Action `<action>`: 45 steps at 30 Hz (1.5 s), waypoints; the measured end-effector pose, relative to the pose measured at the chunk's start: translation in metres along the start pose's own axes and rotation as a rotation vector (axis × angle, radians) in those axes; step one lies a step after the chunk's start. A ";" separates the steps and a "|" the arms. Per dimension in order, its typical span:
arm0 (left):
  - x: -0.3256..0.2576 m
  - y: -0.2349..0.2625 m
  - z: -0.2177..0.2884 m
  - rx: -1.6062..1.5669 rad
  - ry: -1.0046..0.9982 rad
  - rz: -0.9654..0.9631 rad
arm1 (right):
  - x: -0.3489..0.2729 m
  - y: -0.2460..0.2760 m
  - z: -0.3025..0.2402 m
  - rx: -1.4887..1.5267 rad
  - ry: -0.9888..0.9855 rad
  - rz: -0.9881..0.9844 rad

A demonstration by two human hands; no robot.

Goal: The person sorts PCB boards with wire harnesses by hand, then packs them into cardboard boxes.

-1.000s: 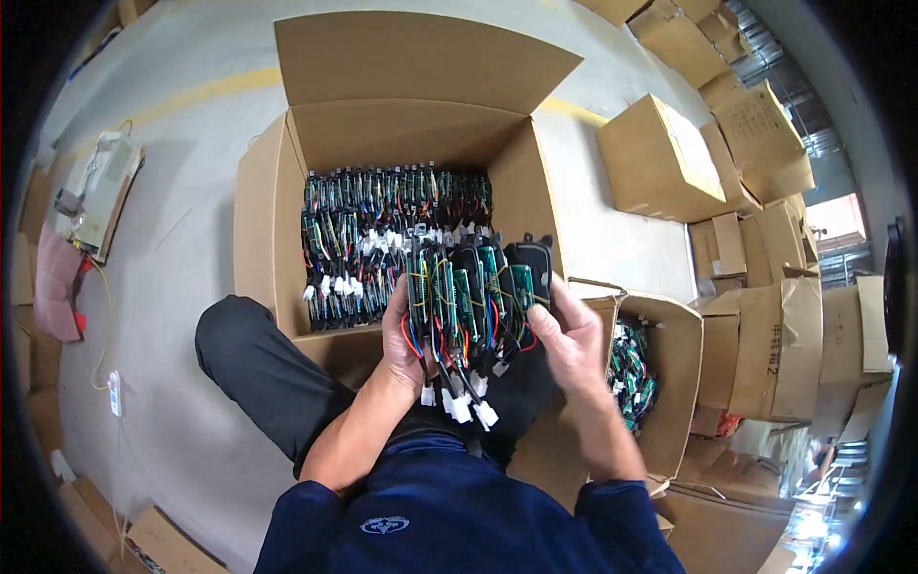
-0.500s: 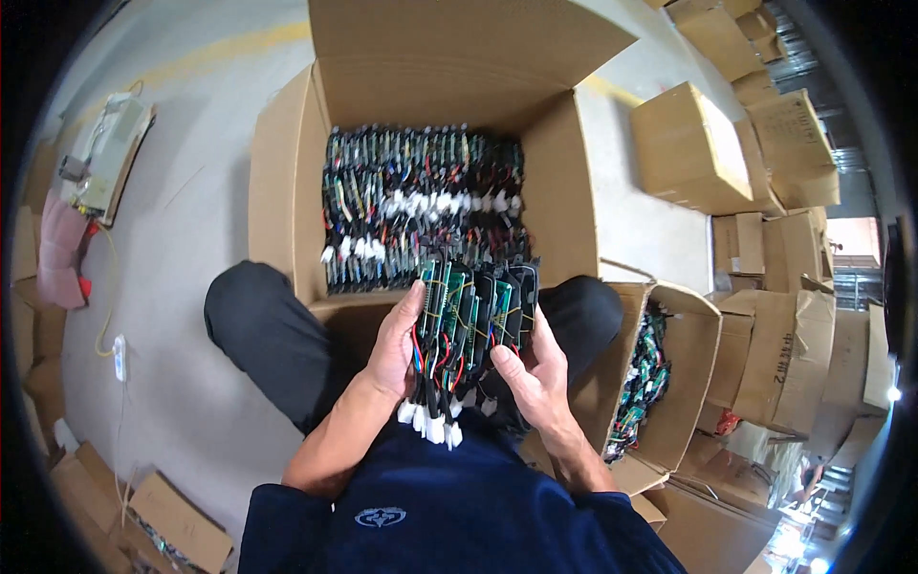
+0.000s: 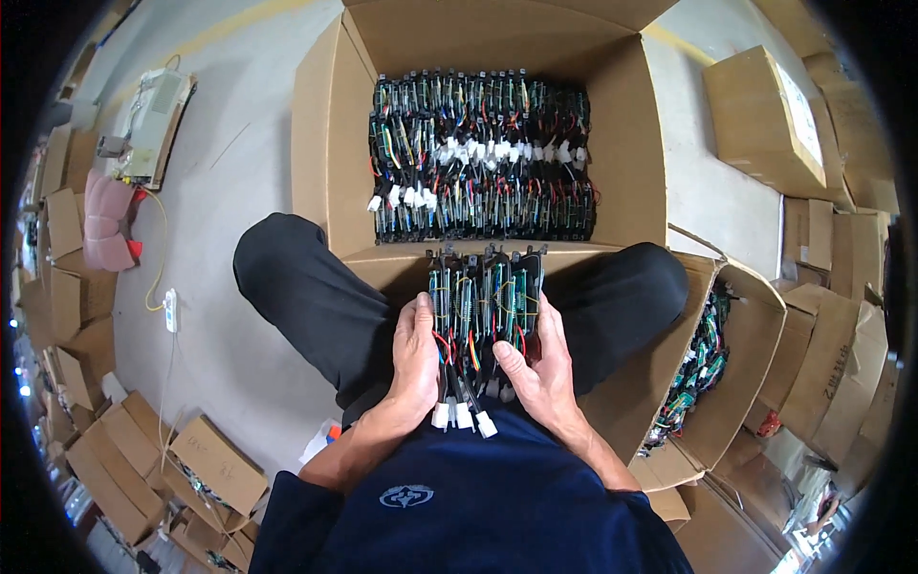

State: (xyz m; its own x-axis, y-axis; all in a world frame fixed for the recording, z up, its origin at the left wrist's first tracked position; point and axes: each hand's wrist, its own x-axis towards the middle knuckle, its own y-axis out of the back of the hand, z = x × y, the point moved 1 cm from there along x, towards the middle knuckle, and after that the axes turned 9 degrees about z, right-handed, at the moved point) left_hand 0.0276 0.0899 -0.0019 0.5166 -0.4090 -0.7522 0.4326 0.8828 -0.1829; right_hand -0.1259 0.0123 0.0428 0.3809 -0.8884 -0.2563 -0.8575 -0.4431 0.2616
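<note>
The banded bundle of circuit boards (image 3: 486,292) sits between both hands, before the middle of the open carton's (image 3: 622,143) near edge, white plugs (image 3: 464,415) toward the navy shirt (image 3: 469,497). The left hand (image 3: 413,364) clamps its left side, thumb pointing away; the right hand (image 3: 543,373) clamps the opposite side, thumb angled across, forearms (image 3: 359,450) slanting inward.

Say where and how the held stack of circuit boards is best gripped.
The stack of circuit boards is probably best gripped at its two outer faces, squeezed from left and right: its boards stand side by side in a row, while limp wires and white connectors dangle at the near edge.
</note>
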 end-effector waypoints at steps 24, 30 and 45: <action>0.243 -0.142 0.045 -0.111 0.122 -0.035 | 0.297 -0.030 0.052 0.096 -0.031 0.099; 0.325 -0.120 -0.003 0.309 0.164 0.225 | 0.328 -0.061 0.110 0.002 -0.125 0.054; 0.353 -0.101 -0.011 0.522 -0.097 -0.066 | 0.342 -0.078 0.179 -0.365 -0.055 0.085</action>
State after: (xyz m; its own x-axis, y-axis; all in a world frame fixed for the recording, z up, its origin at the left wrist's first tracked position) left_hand 0.1576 -0.1413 -0.2559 0.5314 -0.5007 -0.6834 0.7635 0.6326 0.1301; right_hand 0.0095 -0.2350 -0.2319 0.2861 -0.9203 -0.2670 -0.7015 -0.3910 0.5959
